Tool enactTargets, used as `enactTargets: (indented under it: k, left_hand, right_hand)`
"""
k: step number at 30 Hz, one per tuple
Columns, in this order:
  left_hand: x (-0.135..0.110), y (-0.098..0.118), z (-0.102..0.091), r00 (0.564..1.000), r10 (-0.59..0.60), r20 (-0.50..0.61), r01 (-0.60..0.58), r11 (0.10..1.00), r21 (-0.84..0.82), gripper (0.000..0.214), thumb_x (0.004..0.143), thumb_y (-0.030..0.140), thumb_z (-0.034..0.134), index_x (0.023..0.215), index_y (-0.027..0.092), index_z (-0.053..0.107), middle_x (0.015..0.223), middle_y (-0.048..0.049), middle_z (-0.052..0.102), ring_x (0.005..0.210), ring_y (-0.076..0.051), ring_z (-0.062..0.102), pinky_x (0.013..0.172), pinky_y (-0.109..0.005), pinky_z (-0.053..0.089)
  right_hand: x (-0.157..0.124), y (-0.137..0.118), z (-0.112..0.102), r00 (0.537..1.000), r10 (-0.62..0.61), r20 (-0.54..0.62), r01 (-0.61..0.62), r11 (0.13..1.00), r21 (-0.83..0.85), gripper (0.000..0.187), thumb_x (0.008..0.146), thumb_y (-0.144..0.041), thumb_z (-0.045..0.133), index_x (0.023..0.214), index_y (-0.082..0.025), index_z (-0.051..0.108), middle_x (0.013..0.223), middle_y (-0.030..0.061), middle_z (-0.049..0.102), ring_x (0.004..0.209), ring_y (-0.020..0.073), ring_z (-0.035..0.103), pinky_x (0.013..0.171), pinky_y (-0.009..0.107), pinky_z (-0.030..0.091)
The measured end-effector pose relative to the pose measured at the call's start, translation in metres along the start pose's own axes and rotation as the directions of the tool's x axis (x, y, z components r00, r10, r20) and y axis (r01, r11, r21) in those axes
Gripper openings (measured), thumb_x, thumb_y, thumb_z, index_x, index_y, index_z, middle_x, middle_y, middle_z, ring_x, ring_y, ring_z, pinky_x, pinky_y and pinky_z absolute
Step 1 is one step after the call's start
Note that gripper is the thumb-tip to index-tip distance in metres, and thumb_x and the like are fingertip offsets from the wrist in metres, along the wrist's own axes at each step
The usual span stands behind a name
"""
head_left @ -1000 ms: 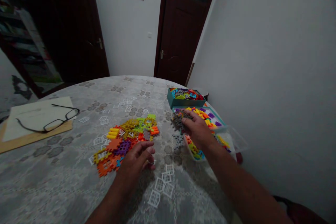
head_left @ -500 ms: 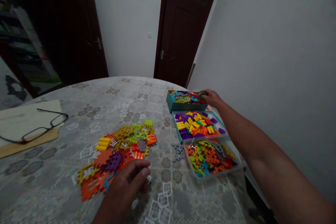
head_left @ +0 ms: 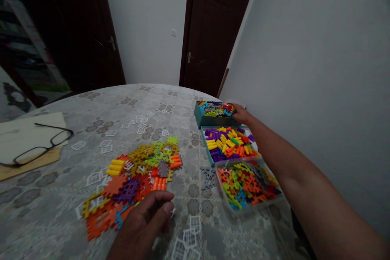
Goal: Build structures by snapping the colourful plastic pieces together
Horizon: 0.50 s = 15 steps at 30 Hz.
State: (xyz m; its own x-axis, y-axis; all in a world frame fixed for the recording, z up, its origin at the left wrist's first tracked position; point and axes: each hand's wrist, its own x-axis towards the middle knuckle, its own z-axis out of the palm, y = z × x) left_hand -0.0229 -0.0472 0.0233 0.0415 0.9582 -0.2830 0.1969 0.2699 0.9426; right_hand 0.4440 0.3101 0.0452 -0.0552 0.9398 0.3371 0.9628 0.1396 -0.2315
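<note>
My left hand (head_left: 149,219) rests low over the table with its fingers curled and the thumb against them. A small white bit shows at its fingertips, too little of it to name. Just beyond lies a loose pile of interlocking plastic building pieces, with an orange plate (head_left: 114,185), a purple lattice piece (head_left: 128,190) and yellow tubes (head_left: 115,167). My right hand (head_left: 240,114) reaches to the right end of a teal box (head_left: 216,122) full of flat, toothed pieces. Its fingers are largely hidden there, so what they grip does not show.
In front of the teal box stand a teal-rimmed tray (head_left: 207,152) of yellow, purple and orange tubes and a clear tub (head_left: 236,213) of mixed pieces. White window-shaped pieces (head_left: 189,237) are scattered over the tablecloth. Eyeglasses (head_left: 33,154) lie on a board at left.
My right hand has shifted slightly at the box's right end, and the dark piece by its fingertips no longer shows. The view tilted down a little. My left hand keeps its curled pose.
</note>
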Motion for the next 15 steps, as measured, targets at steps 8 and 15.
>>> enactTargets:
  k: [8, 15]
  left_hand:
    - [-0.001, 0.002, 0.000, 1.000, 0.008, -0.019, -0.007, 0.999, 0.037, 0.044, 0.086, 0.062, 0.070, 0.104, 0.023, 0.078, 0.079, -0.0059, 0.075, 0.074, -0.025, 0.069, 0.072, -0.035, 0.055]
    - [-0.007, 0.009, 0.004, 0.997, 0.019, -0.078, -0.017, 1.000, 0.026, 0.042, 0.087, 0.061, 0.067, 0.102, 0.023, 0.077, 0.080, -0.0052, 0.074, 0.075, -0.025, 0.069, 0.074, -0.035, 0.056]
  right_hand:
    - [-0.011, -0.016, 0.001, 0.999, 0.028, -0.044, -0.028, 1.000, 0.009, 0.088, 0.075, -0.020, 0.064, 0.161, -0.010, 0.048, 0.162, 0.0196, 0.055, 0.150, 0.0335, 0.051, 0.127, 0.047, 0.040]
    - [-0.036, -0.013, -0.037, 0.931, 0.349, -0.108, -0.358, 0.931, -0.072, 0.051, 0.088, -0.036, 0.062, 0.129, -0.007, 0.071, 0.122, 0.0291, 0.074, 0.120, 0.0386, 0.070, 0.100, 0.046, 0.057]
